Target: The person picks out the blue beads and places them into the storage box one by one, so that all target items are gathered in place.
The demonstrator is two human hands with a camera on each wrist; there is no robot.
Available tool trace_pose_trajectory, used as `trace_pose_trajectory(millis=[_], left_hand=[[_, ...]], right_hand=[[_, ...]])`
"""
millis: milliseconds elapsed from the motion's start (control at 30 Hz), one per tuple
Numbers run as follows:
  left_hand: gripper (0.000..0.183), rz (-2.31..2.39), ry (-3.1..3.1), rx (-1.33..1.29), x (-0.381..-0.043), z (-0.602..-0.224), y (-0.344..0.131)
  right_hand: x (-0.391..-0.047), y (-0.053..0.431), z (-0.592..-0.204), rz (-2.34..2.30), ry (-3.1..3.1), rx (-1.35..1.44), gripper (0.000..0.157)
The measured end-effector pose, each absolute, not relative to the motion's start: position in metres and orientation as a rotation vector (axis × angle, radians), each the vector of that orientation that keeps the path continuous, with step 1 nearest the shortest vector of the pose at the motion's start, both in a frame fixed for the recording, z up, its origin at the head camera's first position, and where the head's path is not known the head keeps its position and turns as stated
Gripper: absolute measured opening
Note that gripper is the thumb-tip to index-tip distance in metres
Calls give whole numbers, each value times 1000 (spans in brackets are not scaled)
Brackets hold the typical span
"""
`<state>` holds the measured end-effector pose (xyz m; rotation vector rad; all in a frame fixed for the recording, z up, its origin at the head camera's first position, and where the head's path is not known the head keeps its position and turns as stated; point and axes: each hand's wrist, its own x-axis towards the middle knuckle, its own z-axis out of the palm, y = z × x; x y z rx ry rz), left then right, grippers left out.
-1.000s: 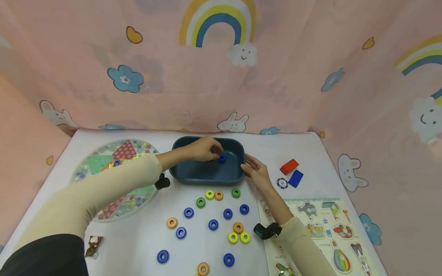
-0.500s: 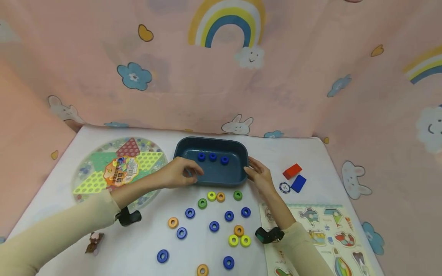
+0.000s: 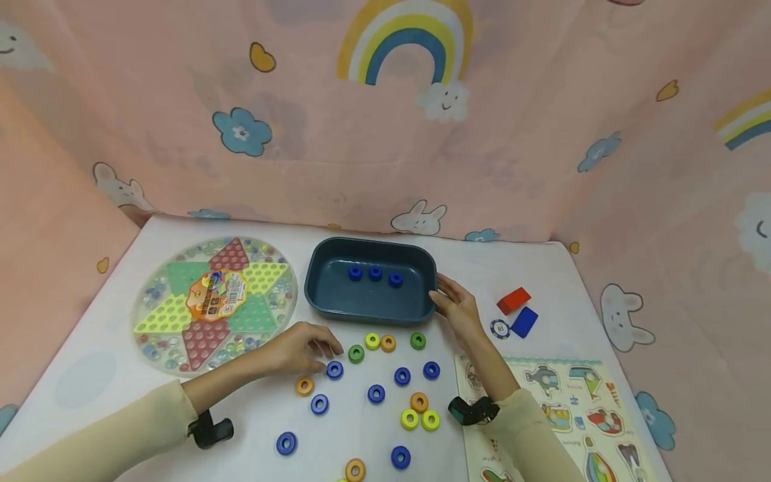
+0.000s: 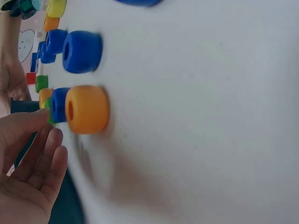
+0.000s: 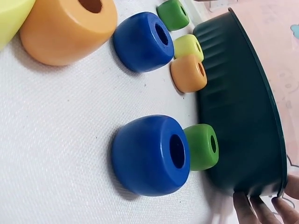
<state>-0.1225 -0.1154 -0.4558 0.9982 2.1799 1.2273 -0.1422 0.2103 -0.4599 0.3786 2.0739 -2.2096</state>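
Observation:
In the head view my left hand [image 3: 301, 348] is over the table, thumb and fingers apart, beside a blue ring bead [image 3: 334, 369]. Nothing is between its fingers; whether the thumb touches the bead I cannot tell. In the left wrist view an orange bead [image 4: 88, 109] is close to that hand's fingertips. My right hand [image 3: 459, 309] grips the right end of a dark blue-green tray [image 3: 370, 309], fingers against the outside wall [image 5: 243, 116]. Inside the tray lie three blue beads, one of them the middle bead [image 3: 375, 272].
More blue, orange, green and yellow beads [image 3: 430, 420] are scattered in front of the tray. A round marble game board [image 3: 199, 341] lies at left. On the right are a red block [image 3: 514, 300], a blue block [image 3: 524, 322], a poker chip [image 3: 500, 329] and a picture puzzle board [image 3: 566, 381].
My left hand has left the tray, where it set down a third blue bead, and moved down-left to the loose beads. My right hand stays at the tray's end.

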Motion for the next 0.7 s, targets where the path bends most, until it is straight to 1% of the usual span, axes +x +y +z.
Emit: trace_pose_trajectory(millis=[367, 700], left_hand=[[29, 1238, 2192, 974, -112, -477, -111], [28, 1248, 2218, 995, -114, -472, -113]], right_hand=[[-142, 212, -461, -2237, 2069, 360, 50], [-142, 212, -462, -2210, 2091, 354, 49]])
